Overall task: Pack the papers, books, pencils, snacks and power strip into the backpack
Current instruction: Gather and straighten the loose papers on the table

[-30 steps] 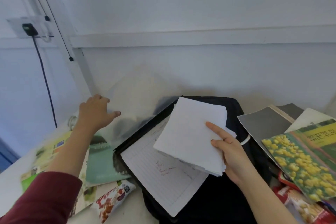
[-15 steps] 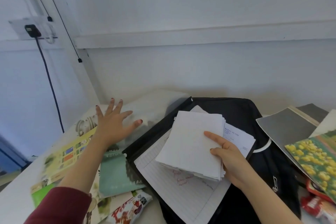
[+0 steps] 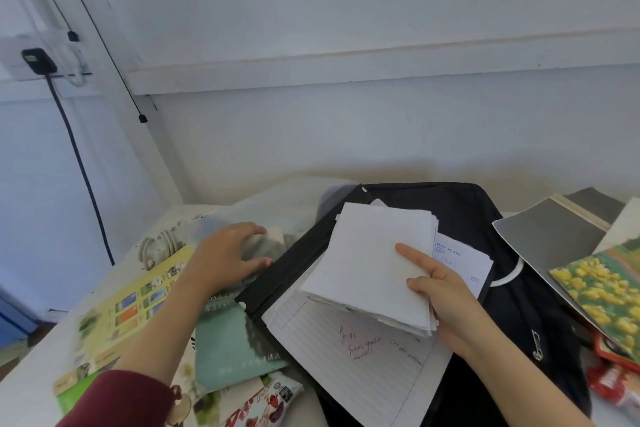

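My right hand [image 3: 441, 291] grips a stack of white papers [image 3: 370, 263] above the black backpack [image 3: 467, 218], which lies flat on the table. Under the stack lies a large lined sheet [image 3: 353, 364] with red handwriting. My left hand [image 3: 225, 256] presses down on a blurred pale sheet [image 3: 270, 243] left of the backpack, fingers curled on it. Further left are a green book [image 3: 232, 343], a yellow-green booklet [image 3: 131, 308] and a coiled white cord of the power strip [image 3: 156, 246]. A red snack packet [image 3: 263, 402] lies near the front.
Grey-covered books [image 3: 547, 236] and a book with yellow flowers [image 3: 602, 288] lie right of the backpack, with red snack packs [image 3: 613, 378] below them. A wall stands close behind the table. A black cable [image 3: 79, 163] hangs from a wall socket at the left.
My left hand came down from a spread, raised pose and now curls onto the pale sheet beside the backpack. The right hand keeps the paper stack in about the same place.
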